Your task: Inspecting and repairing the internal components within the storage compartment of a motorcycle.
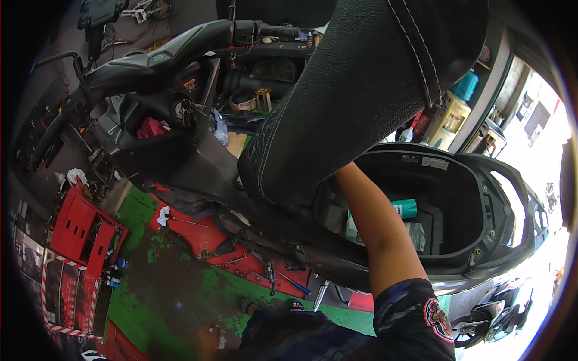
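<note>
1. Head view: shows the black seat (361, 90) tipped up over the scooter (192, 159), left of the uncovered storage bin (460, 195).
2. Runs the right arm (370, 207) over the bin and under the seat; hides the right hand there, so cannot tell its grip.
3. Shows the left hand (211, 340) low at the near edge, well apart from the seat; too blurred to tell whether empty.
4. Likely feels bulky, padded above, stiff beneath; best held by the lower rim.
5. Wears grained, leather-like covering, pale double stitching, rounded edges; contrasts with the bin's hard plastic and smooth teal roll (406, 208).
</note>
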`<state>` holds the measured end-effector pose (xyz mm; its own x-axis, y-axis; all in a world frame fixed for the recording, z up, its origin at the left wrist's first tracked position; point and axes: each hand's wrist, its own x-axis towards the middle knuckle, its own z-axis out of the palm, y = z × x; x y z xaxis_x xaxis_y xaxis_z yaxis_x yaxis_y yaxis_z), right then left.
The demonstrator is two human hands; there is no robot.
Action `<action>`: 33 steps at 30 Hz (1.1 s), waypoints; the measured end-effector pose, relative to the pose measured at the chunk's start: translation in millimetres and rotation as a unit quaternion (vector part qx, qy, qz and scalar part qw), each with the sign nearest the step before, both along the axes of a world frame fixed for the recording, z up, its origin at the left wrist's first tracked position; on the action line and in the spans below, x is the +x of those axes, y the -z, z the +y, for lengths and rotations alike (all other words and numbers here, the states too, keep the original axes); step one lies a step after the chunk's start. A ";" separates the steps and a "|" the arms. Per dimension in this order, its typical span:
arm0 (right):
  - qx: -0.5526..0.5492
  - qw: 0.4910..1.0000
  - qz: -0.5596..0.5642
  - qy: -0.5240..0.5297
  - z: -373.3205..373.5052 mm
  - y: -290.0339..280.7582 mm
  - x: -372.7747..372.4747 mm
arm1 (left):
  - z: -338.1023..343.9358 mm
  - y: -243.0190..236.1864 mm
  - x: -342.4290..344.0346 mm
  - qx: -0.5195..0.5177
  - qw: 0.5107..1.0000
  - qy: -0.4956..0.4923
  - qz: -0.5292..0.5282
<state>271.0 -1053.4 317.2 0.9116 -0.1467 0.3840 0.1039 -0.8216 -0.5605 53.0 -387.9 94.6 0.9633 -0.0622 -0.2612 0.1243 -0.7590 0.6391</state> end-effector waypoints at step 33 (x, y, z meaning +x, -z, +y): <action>0.084 0.993 -0.066 -0.052 -12.5 4.8 16.2 | -535.5 -131.8 316.4 -0.107 0.854 0.268 -0.433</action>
